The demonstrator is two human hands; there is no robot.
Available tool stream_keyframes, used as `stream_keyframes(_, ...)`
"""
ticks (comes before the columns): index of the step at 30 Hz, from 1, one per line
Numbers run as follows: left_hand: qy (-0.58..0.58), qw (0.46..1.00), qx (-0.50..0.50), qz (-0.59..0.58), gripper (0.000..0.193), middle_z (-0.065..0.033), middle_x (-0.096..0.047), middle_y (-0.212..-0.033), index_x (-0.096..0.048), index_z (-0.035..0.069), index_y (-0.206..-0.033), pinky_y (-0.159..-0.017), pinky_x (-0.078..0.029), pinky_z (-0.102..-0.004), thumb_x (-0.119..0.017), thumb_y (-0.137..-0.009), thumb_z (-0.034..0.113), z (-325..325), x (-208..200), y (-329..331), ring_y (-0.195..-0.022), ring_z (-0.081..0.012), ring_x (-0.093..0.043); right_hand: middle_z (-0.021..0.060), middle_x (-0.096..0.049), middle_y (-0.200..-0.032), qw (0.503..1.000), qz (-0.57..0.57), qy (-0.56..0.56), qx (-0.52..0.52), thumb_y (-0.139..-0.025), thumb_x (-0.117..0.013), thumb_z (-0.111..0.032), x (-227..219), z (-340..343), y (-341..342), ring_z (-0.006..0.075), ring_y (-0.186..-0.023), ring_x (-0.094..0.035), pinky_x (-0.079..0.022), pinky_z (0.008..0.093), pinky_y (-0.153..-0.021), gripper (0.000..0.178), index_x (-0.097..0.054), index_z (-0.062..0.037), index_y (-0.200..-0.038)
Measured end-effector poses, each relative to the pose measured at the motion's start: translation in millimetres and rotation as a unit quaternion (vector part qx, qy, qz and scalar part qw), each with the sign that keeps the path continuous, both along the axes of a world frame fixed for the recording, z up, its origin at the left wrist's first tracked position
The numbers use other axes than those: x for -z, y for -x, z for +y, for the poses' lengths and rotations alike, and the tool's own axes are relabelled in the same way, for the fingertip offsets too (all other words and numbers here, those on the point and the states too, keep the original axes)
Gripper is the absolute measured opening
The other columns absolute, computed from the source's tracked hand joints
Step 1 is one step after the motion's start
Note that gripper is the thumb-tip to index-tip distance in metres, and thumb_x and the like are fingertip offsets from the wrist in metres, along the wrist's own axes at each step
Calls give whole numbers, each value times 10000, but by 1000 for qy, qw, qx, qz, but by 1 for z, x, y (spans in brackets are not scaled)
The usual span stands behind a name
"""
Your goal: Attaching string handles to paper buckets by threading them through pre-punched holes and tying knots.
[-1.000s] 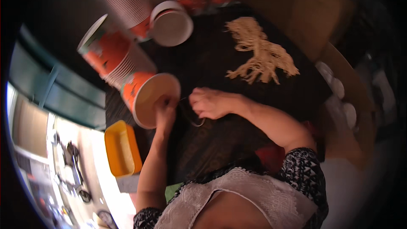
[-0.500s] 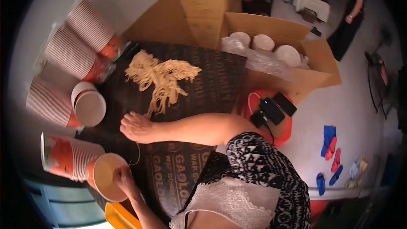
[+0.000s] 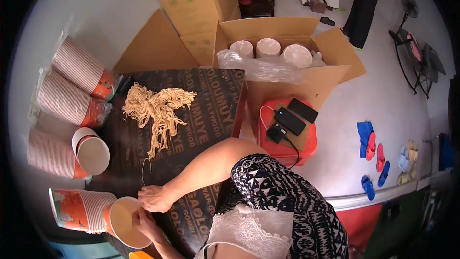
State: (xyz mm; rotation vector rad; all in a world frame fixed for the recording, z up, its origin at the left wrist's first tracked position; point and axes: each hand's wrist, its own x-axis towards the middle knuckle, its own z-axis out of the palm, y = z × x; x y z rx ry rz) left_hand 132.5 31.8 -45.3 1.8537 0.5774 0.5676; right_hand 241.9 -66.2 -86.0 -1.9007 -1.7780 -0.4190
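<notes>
My right hand [image 3: 155, 198] is closed at the right rim of a large paper tub, and a thin cream string [image 3: 143, 172] curves up from its fingers. My left hand [image 3: 145, 224] is just below it, with bent fingers over the same rim; its fingertips are partly hidden. The tub [image 3: 120, 213] lies tilted, its pale inside toward me, at the mouth of a nested stack of orange-and-white tubs [image 3: 86, 211]. Farther back on the dark printed board [image 3: 206, 110] is a loose bundle of cream strings [image 3: 155, 110].
More nested tub stacks [image 3: 72, 93] lean along the left wall, one ending in an open tub [image 3: 93, 156]. An open carton [image 3: 268, 26] holds wrapped white tubs. Beside the board, a red stool [image 3: 306, 146] carries a phone [image 3: 303, 110] and a power bank [image 3: 289, 121]. A person [image 3: 364, 9] stands far right.
My right hand has come down from beside the string bundle to the tub's rim, close to my left hand. The string now trails above it instead of below. The whole view has shifted.
</notes>
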Motion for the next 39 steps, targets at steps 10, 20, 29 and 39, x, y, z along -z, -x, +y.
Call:
stream_keyframes(10,11,1000,-19,-17,161,32,-458,-621,-545,47,-737,-468,-267,-214,-563,-871,135,-16,-7,2,-539,-44,-387,191,-629,-624,973,214,-85,-3,-720,-582,-122,-22,-10,-1,373,-637,-652,-525,442,-573,117,-579,-11,-684)
stream_keyframes(20,-70,997,-23,-10,140,33,-444,-590,-543,51,-720,-413,-245,-214,-549,-841,121,-13,-5,3,-468,-52,-353,179,-559,-544,935,256,-246,10,-812,-587,-118,-37,-17,-28,397,-511,-583,-445,489,-444,131,-501,-29,-771)
stream_keyframes(29,18,997,-28,-74,161,37,-425,-548,-528,57,-689,-377,-213,-203,-561,-836,111,-16,-3,1,-427,-46,-332,166,-525,-979,931,93,-189,298,-826,-622,-194,-36,-34,-87,287,-927,-497,-396,424,-807,250,-577,24,-939)
stream_keyframes(39,-104,994,29,28,161,-64,-544,-707,-543,-32,-753,-546,-437,-316,-572,-882,61,18,10,3,-605,-167,-494,85,-501,-729,946,-27,-300,-121,-791,-600,-195,-44,-26,-23,259,-682,-503,-423,380,-595,199,-489,-87,-665)
